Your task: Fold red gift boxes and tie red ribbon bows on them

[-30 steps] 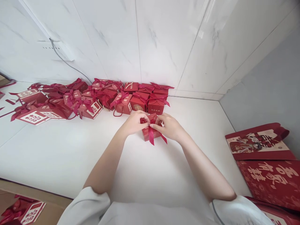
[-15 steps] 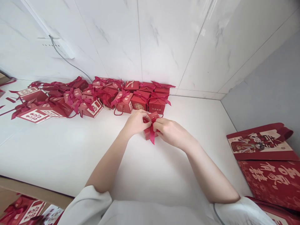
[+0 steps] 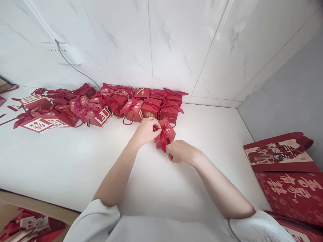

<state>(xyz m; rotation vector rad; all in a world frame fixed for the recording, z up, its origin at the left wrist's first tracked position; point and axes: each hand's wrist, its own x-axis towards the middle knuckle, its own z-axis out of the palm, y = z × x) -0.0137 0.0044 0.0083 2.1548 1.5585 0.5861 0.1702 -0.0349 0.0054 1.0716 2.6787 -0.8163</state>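
A small red gift box (image 3: 171, 133) with pale printing sits on the white table before me. A dark pink ribbon (image 3: 164, 137) is tied across its top. My left hand (image 3: 148, 131) pinches the ribbon near the knot, at the box's left side. Lower down, at the front right corner, my right hand (image 3: 180, 152) is closed on a hanging tail of the ribbon. Its fingertips are partly hidden behind the hand. Just behind stands another red box (image 3: 168, 112) topped with a ribbon bow.
Several ribboned red boxes (image 3: 101, 114) crowd along the tiled wall. Red paper bags (image 3: 285, 154) lie at the right. A grey cable (image 3: 72, 65) runs down from a socket. At lower left, a cardboard box (image 3: 42, 205) holds more red boxes.
My right hand has moved from the knot down and toward me along the ribbon, uncovering the box's top. My left hand stays at about the same spot.
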